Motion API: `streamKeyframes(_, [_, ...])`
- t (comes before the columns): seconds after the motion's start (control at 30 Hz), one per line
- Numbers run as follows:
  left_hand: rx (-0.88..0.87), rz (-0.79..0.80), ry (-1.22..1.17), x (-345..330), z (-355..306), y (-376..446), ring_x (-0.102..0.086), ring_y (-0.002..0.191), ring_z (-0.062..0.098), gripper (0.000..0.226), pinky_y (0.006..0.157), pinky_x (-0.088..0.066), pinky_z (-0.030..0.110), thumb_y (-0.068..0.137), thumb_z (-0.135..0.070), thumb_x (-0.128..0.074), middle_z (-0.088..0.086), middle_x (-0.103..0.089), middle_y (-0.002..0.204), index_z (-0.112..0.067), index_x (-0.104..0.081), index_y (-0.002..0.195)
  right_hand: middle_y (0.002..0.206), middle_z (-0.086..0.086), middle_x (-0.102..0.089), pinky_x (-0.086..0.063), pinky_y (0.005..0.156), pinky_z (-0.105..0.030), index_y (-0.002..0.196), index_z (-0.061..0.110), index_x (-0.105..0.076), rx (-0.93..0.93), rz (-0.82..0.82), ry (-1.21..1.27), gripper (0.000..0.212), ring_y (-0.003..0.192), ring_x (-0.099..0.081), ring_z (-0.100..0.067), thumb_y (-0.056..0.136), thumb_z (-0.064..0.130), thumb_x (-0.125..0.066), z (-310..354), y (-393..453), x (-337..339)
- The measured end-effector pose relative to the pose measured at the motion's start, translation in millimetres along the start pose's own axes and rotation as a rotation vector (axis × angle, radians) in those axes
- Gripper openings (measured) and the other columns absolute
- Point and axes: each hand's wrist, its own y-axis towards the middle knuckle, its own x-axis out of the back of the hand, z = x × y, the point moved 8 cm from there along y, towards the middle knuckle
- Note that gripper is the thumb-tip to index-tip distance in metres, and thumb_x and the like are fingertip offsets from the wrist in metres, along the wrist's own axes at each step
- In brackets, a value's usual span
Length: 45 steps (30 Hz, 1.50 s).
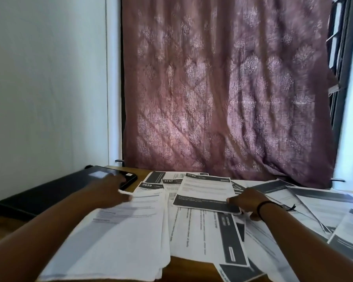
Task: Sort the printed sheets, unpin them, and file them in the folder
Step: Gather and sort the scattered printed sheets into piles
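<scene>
Nearest, printed sheets are lying fanned in overlapping piles across the wooden table, some hanging over its near edge. Further in, the left hand is resting open, fingers spread, on the left stack headed 2659, while the right hand, a dark band on its wrist, is pinching the right edge of a sheet lying on the middle pile. Beyond, at far left, the closed black folder is lying flat. Behind, a patterned mauve curtain is hanging.
</scene>
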Motion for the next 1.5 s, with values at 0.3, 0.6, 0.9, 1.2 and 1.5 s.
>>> streamKeyframes(0.3, [0.015, 0.124, -0.587, -32, -112, 71, -0.059, 0.088, 0.019, 0.037, 0.078, -0.052, 0.031, 0.089, -0.043, -0.062, 0.004, -0.061, 0.099, -0.013, -0.057, 0.109, 0.063, 0.001, -0.058, -0.039, 0.053, -0.020, 0.059, 0.018, -0.052, 0.080, -0.087, -0.109, 0.030, 0.065, -0.061, -0.016, 0.079, 0.030, -0.071, -2, 30, -17])
streamKeyframes(0.6, [0.056, 0.073, -0.912, -108, -126, 88, -0.054, 0.062, 0.017, 0.019, 0.061, -0.043, 0.030, 0.083, -0.031, -0.068, 0.004, -0.061, 0.069, -0.017, -0.060, 0.072, 0.068, -0.002, -0.047, -0.043, 0.068, -0.028, 0.062, 0.020, -0.042, 0.110, -0.153, -0.060, 0.031, 0.071, -0.049, -0.022, 0.093, 0.016, -0.050, -15, 68, 7])
streamKeyframes(0.9, [0.095, 0.147, -1.521, -101, -130, 92, -0.069, 0.094, 0.031, 0.034, 0.085, -0.055, 0.043, 0.088, -0.043, -0.064, 0.009, -0.073, 0.103, -0.015, -0.066, 0.108, 0.072, -0.007, -0.063, -0.041, 0.033, -0.019, 0.095, 0.008, -0.064, -0.058, 0.076, 0.827, 0.009, 0.049, -0.057, -0.013, 0.093, 0.016, -0.061, -32, 54, 10])
streamKeyframes(1.2, [0.197, 0.291, -1.647, -112, -99, 94, -0.063, 0.105, 0.046, 0.042, 0.094, -0.045, 0.064, 0.087, 0.009, -0.053, 0.021, -0.065, 0.118, -0.007, -0.053, 0.126, 0.077, -0.007, -0.064, -0.036, 0.044, -0.020, 0.090, 0.008, -0.064, -0.053, -0.030, 0.768, 0.043, 0.050, -0.044, -0.017, 0.090, 0.050, -0.059, -41, 58, 23])
streamKeyframes(1.5, [0.068, 0.432, -1.671, -112, -126, 89, -0.069, 0.092, 0.043, 0.033, 0.066, -0.059, 0.050, 0.088, 0.009, -0.051, 0.019, -0.071, 0.105, -0.009, -0.059, 0.114, 0.086, -0.004, -0.074, -0.051, 0.053, -0.024, 0.098, 0.013, -0.068, 0.060, 0.186, 0.629, 0.041, 0.052, -0.063, -0.017, 0.086, 0.052, -0.063, -16, 45, -9])
